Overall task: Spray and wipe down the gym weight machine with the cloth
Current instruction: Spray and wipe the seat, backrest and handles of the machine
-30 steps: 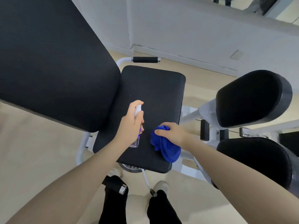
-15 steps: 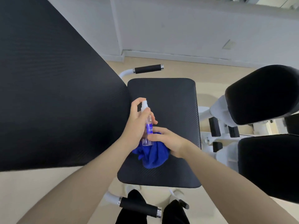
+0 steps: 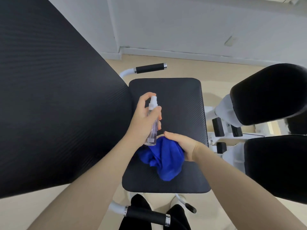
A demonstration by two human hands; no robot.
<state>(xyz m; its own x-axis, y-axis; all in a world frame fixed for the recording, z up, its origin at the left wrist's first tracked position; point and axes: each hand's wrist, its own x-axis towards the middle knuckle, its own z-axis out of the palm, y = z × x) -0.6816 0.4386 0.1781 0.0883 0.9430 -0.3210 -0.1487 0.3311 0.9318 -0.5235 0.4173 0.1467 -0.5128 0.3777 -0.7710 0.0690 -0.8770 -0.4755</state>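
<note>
Head view, bottom centre: a black grip handle (image 3: 146, 216) juts across. Mid-frame, the right hand (image 3: 181, 147) clutches the bunched blue cloth (image 3: 163, 161) on the black seat pad (image 3: 182, 105). Just left, the left hand (image 3: 144, 120) wraps a clear spray bottle (image 3: 153, 123), forefinger curled over its white nozzle. A large back pad (image 3: 49, 97) fills the left; leg pads (image 3: 269, 93) sit right.

Black padded seat (image 3: 181, 100) of the weight machine, ribbed in texture, rounded at the corners, set level above the pale floor (image 3: 216, 67). Directly on it, near the middle and toward the near edge, a crumpled blue cloth (image 3: 163, 161), pressed down from the right by the right hand (image 3: 180, 145).
</note>
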